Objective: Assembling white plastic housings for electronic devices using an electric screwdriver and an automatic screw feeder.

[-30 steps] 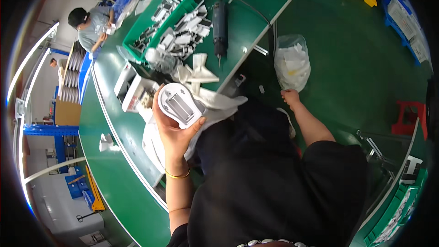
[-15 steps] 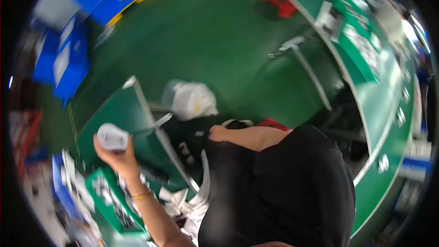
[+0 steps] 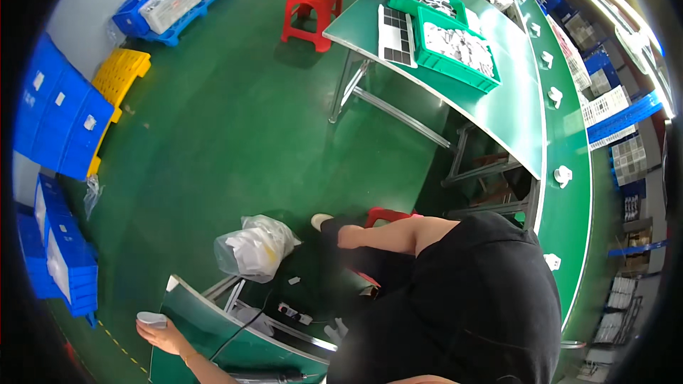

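Note:
My left hand [image 3: 165, 336] is closed around a white rounded plastic piece [image 3: 151, 318], thumb and fingers along its edge. It is at the lower left, by the outer corner of a green-topped table [image 3: 245, 343]. On that table, a dark tool-like object [image 3: 269, 377] lies near the lower edge. My right hand [image 3: 348, 237] rests low over my dark-clothed legs, and its fingers are hidden, so what they do does not show.
A clear bag of white material [image 3: 257, 249] sits on the floor ahead. A red stool [image 3: 311, 11] stands beyond. At right, another table [image 3: 511, 103] bears green crates [image 3: 459, 53]; behind it, white parts [image 3: 563, 176] line a green strip. Blue bins [image 3: 64, 110] stand left.
The view has swung toward the right, so the near-left table sits lower in the picture. My left hand still holds the white piece, which shows more edge-on. My right arm stays by my legs.

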